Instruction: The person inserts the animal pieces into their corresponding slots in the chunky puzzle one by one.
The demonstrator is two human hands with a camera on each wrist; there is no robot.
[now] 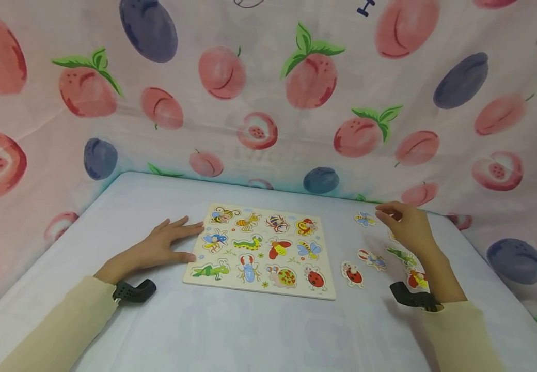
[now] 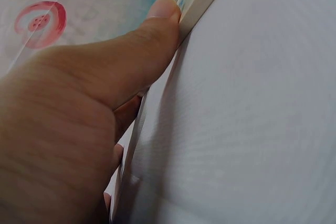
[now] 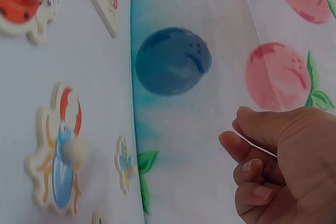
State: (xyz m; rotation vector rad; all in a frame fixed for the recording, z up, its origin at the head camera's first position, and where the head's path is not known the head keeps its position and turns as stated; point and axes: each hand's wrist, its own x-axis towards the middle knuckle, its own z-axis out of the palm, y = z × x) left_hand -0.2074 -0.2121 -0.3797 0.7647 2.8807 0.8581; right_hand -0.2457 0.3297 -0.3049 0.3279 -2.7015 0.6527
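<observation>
A wooden knob puzzle board point(image 1: 259, 261) with insect pictures lies on the table. My left hand point(image 1: 163, 243) rests at its left side, fingers spread, with the thumb and a fingertip at the board's edge; in the left wrist view the thumb point(image 2: 152, 35) touches that edge. Raised over the loose pieces on the right, my right hand point(image 1: 405, 225) has loosely bent fingers and holds nothing. Nearest its fingertips is a blue-winged dragonfly piece point(image 1: 365, 219). Below lie a stag beetle piece point(image 1: 372, 259), a ladybug piece point(image 1: 353, 275), a grasshopper piece point(image 1: 402, 255) and a red-winged insect piece point(image 1: 416, 279).
A white cloth point(image 1: 231, 330) covers the table. Behind it hangs a fruit-print curtain point(image 1: 268, 160). Another loose piece point(image 1: 392, 236) is mostly hidden behind my right hand. Each wrist wears a black camera mount, such as the left mount point(image 1: 135, 292).
</observation>
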